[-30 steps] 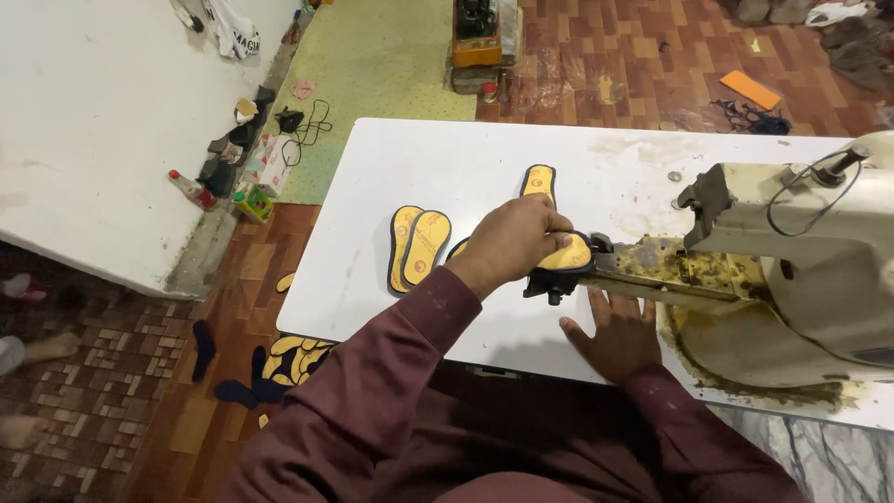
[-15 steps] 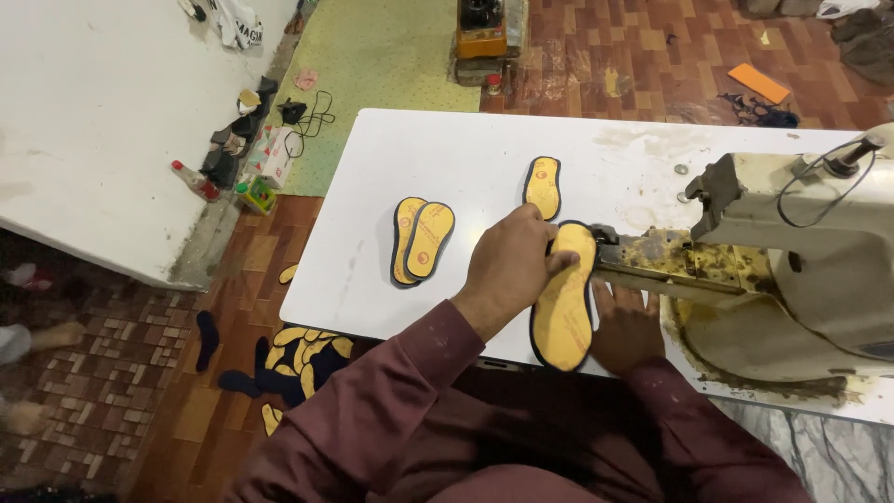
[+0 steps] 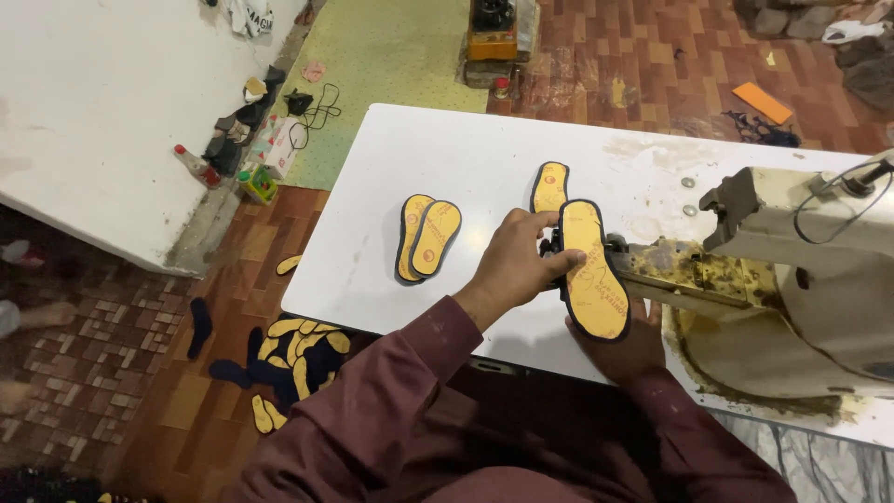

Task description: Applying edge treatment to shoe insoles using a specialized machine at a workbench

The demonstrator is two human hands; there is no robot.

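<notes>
A yellow shoe insole with a dark edge [image 3: 592, 272] lies on the arm of a cream sewing machine [image 3: 819, 270]. My left hand [image 3: 515, 263] grips its left side from above, fingers on the yellow face. My right hand [image 3: 626, 351] is under the insole's near end, mostly hidden by it. Another single yellow insole [image 3: 550, 186] lies just behind on the white table [image 3: 484, 149]. A pair of stacked yellow insoles [image 3: 427, 237] lies to the left of my left hand.
On the brick floor left of the table sits a heap of several yellow and dark insoles [image 3: 289, 359]. A green mat [image 3: 391, 56] lies beyond the table, with bottles and small clutter [image 3: 244, 140] along a white wall. An orange machine [image 3: 492, 33] stands at the far edge.
The insole has been turned on the machine arm: first mostly hidden under my left hand, then swung lengthways toward me, now showing its full yellow face with my left hand at its side.
</notes>
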